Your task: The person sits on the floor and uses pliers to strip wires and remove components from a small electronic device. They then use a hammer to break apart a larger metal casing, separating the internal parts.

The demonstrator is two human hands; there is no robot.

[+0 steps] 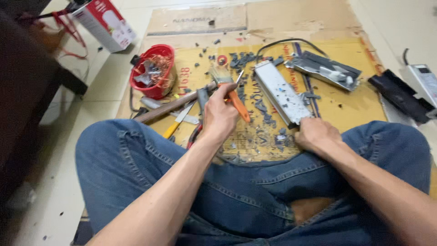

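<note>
We judge this the cleaning step: our left hand (220, 114) has its fingers closed around an orange-handled paintbrush (230, 91), bristles toward 11 o'clock. Our right hand (317, 135) clamps the near end of the grey metal casing (282, 92) (lying on cardboard (355, 102), toward 11 o'clock). Next, bristles must meet casing.

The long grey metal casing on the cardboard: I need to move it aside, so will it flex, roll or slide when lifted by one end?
The metal casing looks boxy and flat-sided, so probably stiff and unlikely to roll. The right hand holds its near end; loose grey chips on it may spill.
</note>
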